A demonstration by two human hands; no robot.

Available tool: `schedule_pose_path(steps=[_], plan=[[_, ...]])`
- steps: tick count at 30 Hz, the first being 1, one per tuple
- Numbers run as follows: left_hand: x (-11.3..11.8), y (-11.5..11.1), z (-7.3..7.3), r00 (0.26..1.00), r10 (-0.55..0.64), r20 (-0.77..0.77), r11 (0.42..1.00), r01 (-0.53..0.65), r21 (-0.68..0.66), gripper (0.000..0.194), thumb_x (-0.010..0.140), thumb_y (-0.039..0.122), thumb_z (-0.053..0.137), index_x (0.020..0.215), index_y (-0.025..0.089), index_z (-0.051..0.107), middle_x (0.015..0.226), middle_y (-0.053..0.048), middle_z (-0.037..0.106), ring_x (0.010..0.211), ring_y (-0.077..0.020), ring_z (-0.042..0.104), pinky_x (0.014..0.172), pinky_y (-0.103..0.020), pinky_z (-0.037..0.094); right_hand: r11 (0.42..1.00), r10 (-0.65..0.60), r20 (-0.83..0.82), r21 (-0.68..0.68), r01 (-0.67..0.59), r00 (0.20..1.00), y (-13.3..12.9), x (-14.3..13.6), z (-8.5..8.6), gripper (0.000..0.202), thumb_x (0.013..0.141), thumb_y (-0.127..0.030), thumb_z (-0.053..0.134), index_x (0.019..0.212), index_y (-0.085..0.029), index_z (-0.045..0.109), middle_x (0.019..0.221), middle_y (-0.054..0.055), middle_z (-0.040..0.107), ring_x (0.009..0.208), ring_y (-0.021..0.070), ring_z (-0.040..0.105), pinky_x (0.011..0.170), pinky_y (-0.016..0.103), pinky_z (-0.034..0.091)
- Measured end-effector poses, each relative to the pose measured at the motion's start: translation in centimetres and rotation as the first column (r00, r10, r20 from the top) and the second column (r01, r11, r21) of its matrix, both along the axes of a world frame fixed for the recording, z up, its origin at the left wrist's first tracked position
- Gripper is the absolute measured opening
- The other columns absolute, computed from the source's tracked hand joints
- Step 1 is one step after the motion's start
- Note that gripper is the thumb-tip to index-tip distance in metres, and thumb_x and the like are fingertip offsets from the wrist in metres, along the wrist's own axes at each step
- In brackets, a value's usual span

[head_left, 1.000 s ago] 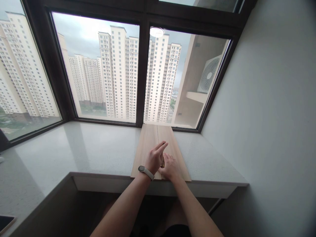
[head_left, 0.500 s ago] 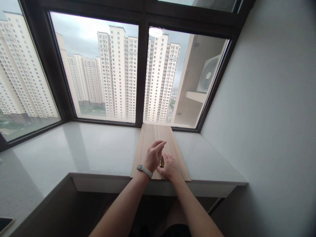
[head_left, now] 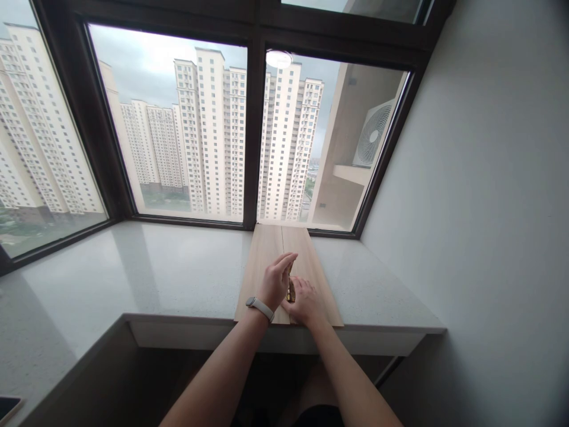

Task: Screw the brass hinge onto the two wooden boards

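A small shiny gold-coloured metal piece point(head_left: 290, 290), looking like a hinge, is between my hands, over the seam of two pale wooden boards point(head_left: 265, 246). My left hand point(head_left: 276, 282), with a light-banded watch at the wrist, is raised with its fingers together. Gold shows at its inner side, where it grips an upright part of the piece. Lower down, my right hand point(head_left: 306, 300) rests on the right board, thumb and fingers around the piece's lower part. Both hands hide much of it.
The boards lie side by side on a white speckled windowsill counter point(head_left: 186, 267), reaching its front edge. Dark-framed windows point(head_left: 251, 148) stand behind, and a plain wall point(head_left: 480, 196) rises at the right. A dark flat object point(head_left: 9, 405) shows at the lower left edge.
More gold shows beside my left fingers than before, as an upright part has come into view. My right hand has barely moved. The view has shifted very slightly.
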State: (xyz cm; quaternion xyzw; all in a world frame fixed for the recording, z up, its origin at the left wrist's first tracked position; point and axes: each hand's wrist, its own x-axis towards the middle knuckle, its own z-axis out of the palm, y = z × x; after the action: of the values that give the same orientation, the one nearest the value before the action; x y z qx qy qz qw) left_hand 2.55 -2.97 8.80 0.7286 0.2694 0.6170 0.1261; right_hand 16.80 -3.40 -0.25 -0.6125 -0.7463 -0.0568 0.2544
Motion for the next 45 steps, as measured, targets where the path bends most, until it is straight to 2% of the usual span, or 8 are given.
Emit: schedule_pose_path(steps=[5, 11, 14, 18, 20, 27, 36, 45], plan=[[-0.1, -0.1, 0.1, 1.0, 0.01, -0.002, 1.0, -0.009, 0.007, 0.03, 0.103, 0.022, 0.044, 0.121, 0.022, 0.068, 0.118, -0.008, 0.069, 0.106, -0.019, 0.067, 0.088, -0.033, 0.059, 1.0, 0.002, -0.007, -0.01, -0.002, 1.0, -0.1, 0.0, 0.3, 0.066, 0.079, -0.059, 0.06, 0.133, -0.022, 0.053, 0.132, 0.014, 0.057, 0.119, 0.0314, 0.05, 0.102, 0.044, 0.035], [-0.9, -0.1, 0.3, 0.997, 0.078, 0.007, 0.997, -0.078, 0.008, 0.025, 0.101, 0.024, 0.052, 0.118, 0.024, 0.07, 0.106, -0.007, 0.07, 0.094, -0.0175, 0.068, 0.082, -0.031, 0.058, 1.0, 0.003, -0.019, -0.009, -0.003, 1.0, -0.1, 0.0, 0.3, 0.071, 0.079, -0.064, 0.058, 0.135, -0.02, 0.052, 0.133, 0.015, 0.057, 0.121, 0.0322, 0.049, 0.103, 0.044, 0.035], [-1.3, 0.1, 0.3, 0.998, 0.056, -0.008, 0.998, -0.056, -0.005, 0.027, 0.102, 0.024, 0.049, 0.121, 0.024, 0.069, 0.113, -0.008, 0.069, 0.101, -0.0187, 0.068, 0.086, -0.032, 0.058, 1.0, -0.002, -0.018, -0.025, 0.001, 1.0, -0.1, -0.1, 0.4, 0.073, 0.079, -0.066, 0.057, 0.135, -0.02, 0.053, 0.134, 0.015, 0.057, 0.122, 0.0325, 0.049, 0.104, 0.044, 0.035], [-1.2, 0.4, 0.1, 1.0, 0.005, -0.017, 1.0, -0.005, -0.02, 0.032, 0.104, 0.023, 0.044, 0.126, 0.024, 0.066, 0.133, -0.009, 0.063, 0.122, -0.0221, 0.061, 0.102, -0.037, 0.053, 0.999, 0.001, -0.023, -0.033, -0.002, 1.0, -0.1, 0.0, 0.3, 0.073, 0.078, -0.065, 0.059, 0.136, -0.021, 0.053, 0.134, 0.016, 0.057, 0.122, 0.0333, 0.049, 0.104, 0.045, 0.035], [-0.9, 0.3, 0.1, 1.0, -0.006, -0.016, 1.0, 0.006, -0.025, 0.032, 0.104, 0.023, 0.043, 0.126, 0.025, 0.066, 0.135, -0.008, 0.063, 0.123, -0.0225, 0.061, 0.103, -0.039, 0.053, 1.0, 0.004, -0.027, -0.03, -0.004, 1.0, 0.0, 0.0, 0.2, 0.072, 0.078, -0.064, 0.059, 0.136, -0.021, 0.052, 0.134, 0.016, 0.057, 0.122, 0.0336, 0.049, 0.104, 0.045, 0.035], [-0.4, -0.1, 0.4, 0.999, 0.002, 0.04, 0.999, 0.0, -0.042, 0.03, 0.104, 0.024, 0.044, 0.118, 0.023, 0.07, 0.12, -0.007, 0.071, 0.109, -0.0199, 0.068, 0.092, -0.034, 0.058, 1.0, 0.021, -0.026, 0.002, -0.021, 0.999, 0.1, 0.1, -0.1, 0.071, 0.079, -0.064, 0.058, 0.135, -0.022, 0.051, 0.132, 0.015, 0.058, 0.12, 0.0328, 0.05, 0.103, 0.045, 0.036], [-0.4, -0.1, 0.4, 0.999, 0.015, 0.045, 0.999, -0.014, -0.033, 0.028, 0.103, 0.023, 0.046, 0.115, 0.022, 0.071, 0.117, -0.008, 0.071, 0.106, -0.02, 0.068, 0.089, -0.034, 0.057, 1.0, 0.01, -0.018, -0.002, -0.01, 1.0, 0.1, 0.2, -0.1, 0.072, 0.079, -0.064, 0.057, 0.135, -0.021, 0.052, 0.133, 0.016, 0.057, 0.121, 0.033, 0.05, 0.102, 0.044, 0.036], [-0.6, -0.3, 0.8, 0.997, 0.069, 0.019, 0.998, -0.069, -0.005, 0.023, 0.099, 0.025, 0.055, 0.116, 0.024, 0.072, 0.101, -0.007, 0.068, 0.091, -0.0181, 0.066, 0.078, -0.032, 0.056, 1.0, 0.009, -0.018, 0.007, -0.009, 1.0, -0.1, 0.2, 0.1, 0.071, 0.079, -0.065, 0.058, 0.134, -0.021, 0.053, 0.131, 0.015, 0.058, 0.12, 0.0324, 0.049, 0.102, 0.045, 0.035]])
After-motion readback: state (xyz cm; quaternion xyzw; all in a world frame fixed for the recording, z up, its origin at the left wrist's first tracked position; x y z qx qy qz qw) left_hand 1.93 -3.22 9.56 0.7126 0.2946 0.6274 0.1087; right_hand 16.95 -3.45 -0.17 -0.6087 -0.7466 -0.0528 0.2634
